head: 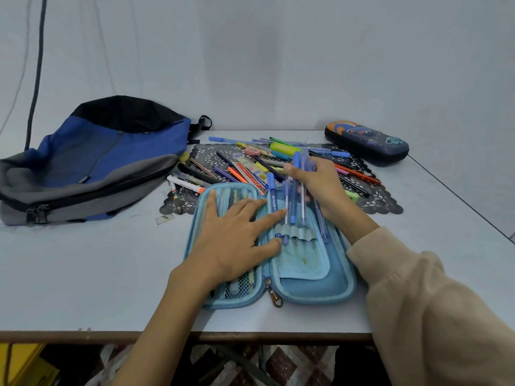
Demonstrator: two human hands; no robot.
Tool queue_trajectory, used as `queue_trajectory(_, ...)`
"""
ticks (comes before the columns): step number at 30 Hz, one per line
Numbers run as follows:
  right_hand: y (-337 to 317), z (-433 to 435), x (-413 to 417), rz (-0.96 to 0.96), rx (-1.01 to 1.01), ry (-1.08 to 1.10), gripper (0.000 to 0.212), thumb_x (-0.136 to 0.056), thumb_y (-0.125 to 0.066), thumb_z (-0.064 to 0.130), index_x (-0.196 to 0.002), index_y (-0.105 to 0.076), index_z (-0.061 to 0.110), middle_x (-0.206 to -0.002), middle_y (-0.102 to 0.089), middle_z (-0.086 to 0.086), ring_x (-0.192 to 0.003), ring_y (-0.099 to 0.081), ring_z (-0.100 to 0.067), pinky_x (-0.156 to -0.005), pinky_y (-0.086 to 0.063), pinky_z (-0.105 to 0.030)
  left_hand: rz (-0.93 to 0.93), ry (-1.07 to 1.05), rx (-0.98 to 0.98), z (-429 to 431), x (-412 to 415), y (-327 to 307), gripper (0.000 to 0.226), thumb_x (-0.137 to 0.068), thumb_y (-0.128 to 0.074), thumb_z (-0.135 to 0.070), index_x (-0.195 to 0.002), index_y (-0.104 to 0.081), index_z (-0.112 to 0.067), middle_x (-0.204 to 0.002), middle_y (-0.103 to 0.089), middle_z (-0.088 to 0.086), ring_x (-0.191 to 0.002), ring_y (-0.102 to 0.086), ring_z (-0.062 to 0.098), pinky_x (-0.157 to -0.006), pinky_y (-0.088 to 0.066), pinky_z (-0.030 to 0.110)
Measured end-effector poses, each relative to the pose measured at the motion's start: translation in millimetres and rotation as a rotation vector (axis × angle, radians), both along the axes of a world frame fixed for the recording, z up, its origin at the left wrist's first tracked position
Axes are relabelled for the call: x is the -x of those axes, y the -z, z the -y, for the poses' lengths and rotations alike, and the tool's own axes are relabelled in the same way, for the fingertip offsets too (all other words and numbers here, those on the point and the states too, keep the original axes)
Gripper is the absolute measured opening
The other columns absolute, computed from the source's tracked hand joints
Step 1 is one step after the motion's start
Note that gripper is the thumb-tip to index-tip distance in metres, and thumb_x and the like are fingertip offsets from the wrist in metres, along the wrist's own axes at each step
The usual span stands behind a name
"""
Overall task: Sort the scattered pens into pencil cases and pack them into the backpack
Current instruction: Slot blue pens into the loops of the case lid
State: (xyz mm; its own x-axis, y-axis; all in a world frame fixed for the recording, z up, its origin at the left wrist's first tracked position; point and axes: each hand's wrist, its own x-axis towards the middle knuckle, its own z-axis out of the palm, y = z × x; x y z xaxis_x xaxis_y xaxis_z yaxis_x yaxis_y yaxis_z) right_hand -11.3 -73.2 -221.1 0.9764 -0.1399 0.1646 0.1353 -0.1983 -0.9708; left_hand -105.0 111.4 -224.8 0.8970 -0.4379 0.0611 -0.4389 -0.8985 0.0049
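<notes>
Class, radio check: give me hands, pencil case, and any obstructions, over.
Left hand flat on open blue pencil case. Right hand gripping blue pens, feeding them into its loops. Loose pens remain; backpack zipped.

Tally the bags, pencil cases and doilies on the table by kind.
Backpack: 1
Pencil cases: 2, the open light-blue case and the shut dark patterned case
Doily under the loose pens: 1
Total: 4
</notes>
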Motion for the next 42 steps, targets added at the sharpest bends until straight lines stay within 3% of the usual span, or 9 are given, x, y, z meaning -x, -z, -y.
queue_trajectory(3,-2.5,-1.3,4.6,-0.061,0.087,-0.080,0.044,-0.083,-0.076,0.019,-0.119,-0.052,0.013,-0.112,-0.054,-0.004,-0.067,-0.061,-0.035,-0.044,-0.047,-0.029,0.008,0.044,-0.017,-1.2,-0.1,0.2,0.076,-0.073,0.009,-0.068,-0.147,0.007,-0.055,-0.162,0.010,-0.014,-0.149,0.004,0.011,-0.114,0.010,0.062)
queue_trajectory(5,-4.0,-3.5,6.5,-0.075,0.153,-0.122,0.054,-0.083,-0.076,0.017,-0.129,-0.049,0.014,-0.122,-0.052,-0.004,-0.070,-0.061,-0.038,-0.042,-0.046,-0.030,0.000,0.071,-0.031,-1.7,-0.7,-0.1,0.072,-0.075,0.010,-0.068,-0.147,0.006,-0.056,-0.161,0.013,-0.016,-0.149,0.008,0.012,-0.115,0.010,0.061)
queue_trajectory(12,-5.3,1.5,5.6,-0.042,0.262,-0.168,0.043,-0.079,-0.079,0.031,-0.112,-0.055,0.016,-0.106,-0.059,-0.008,-0.051,-0.058,-0.034,-0.039,-0.045,-0.027,-0.025,0.067,-0.031,-1.1,1.0,-2.1,0.061,-0.086,-0.004,-0.063,-0.147,-0.002,-0.058,-0.161,0.007,-0.019,-0.149,0.005,0.011,-0.115,0.012,0.059)
queue_trajectory(16,-9.2,3.9,7.6,0.058,0.445,-0.090,0.030,-0.094,-0.059,0.038,-0.102,-0.062,0.009,-0.059,-0.060,-0.006,-0.037,-0.054,-0.018,-0.039,-0.044,-0.024,-0.029,0.064,-0.019,-1.3,1.2,-1.9,0.060,-0.086,-0.005,-0.063,-0.146,-0.004,-0.059,-0.161,0.006,-0.020,-0.149,0.002,0.010,-0.115,0.011,0.059)
queue_trajectory(18,-9.2,5.0,5.5,0.033,0.466,-0.059,0.030,-0.099,-0.049,0.029,-0.103,-0.065,0.004,-0.054,-0.058,-0.007,-0.033,-0.050,-0.013,-0.038,-0.042,-0.022,-0.029,0.064,-0.011,-1.7,1.0,-1.6,0.060,-0.087,-0.006,-0.062,-0.146,-0.005,-0.059,-0.161,0.005,-0.020,-0.149,0.001,0.010,-0.115,0.011,0.059)
queue_trajectory(25,-8.6,9.2,1.4,-0.115,0.423,-0.167,0.024,-0.095,-0.060,0.019,-0.106,-0.064,-0.002,-0.071,-0.064,-0.018,-0.048,-0.058,-0.026,-0.046,-0.053,-0.031,-0.032,0.066,0.012,-2.6,1.8,-1.8,0.059,-0.087,-0.008,-0.062,-0.146,-0.007,-0.059,-0.161,0.004,-0.022,-0.149,0.000,0.008,-0.115,0.012,0.059)
queue_trajectory(30,-17.1,17.2,1.3,-0.130,0.349,-0.168,0.040,-0.095,-0.047,-0.003,-0.134,-0.051,0.005,-0.092,-0.063,-0.024,-0.062,-0.064,-0.029,-0.062,-0.061,-0.042,-0.032,0.067,0.019,-2.1,2.3,-2.6,0.049,-0.099,-0.020,-0.058,-0.147,-0.010,-0.058,-0.161,0.004,-0.021,-0.149,-0.001,0.008,-0.115,0.013,0.058)
queue_trajectory(37,-23.2,25.7,-3.6,0.208,0.192,0.125,0.019,-0.094,-0.050,-0.005,-0.106,-0.061,0.006,-0.092,-0.062,-0.020,-0.060,-0.064,-0.020,-0.058,-0.060,-0.030,-0.041,0.063,0.025,-2.8,2.3,-2.5,0.060,-0.087,-0.010,-0.063,-0.146,-0.009,-0.059,-0.161,0.003,-0.022,-0.149,-0.002,0.009,-0.115,0.013,0.058)
queue_trajectory(42,-13.4,19.4,-4.7,0.233,0.198,0.128,0.016,-0.094,-0.051,-0.004,-0.095,-0.060,0.009,-0.087,-0.061,-0.012,-0.058,-0.063,-0.014,-0.061,-0.060,-0.032,-0.047,0.061,0.031,-2.3,1.9,-2.9,0.060,-0.086,-0.010,-0.062,-0.146,-0.010,-0.058,-0.160,0.003,-0.022,-0.149,-0.002,0.008,-0.115,0.013,0.058)
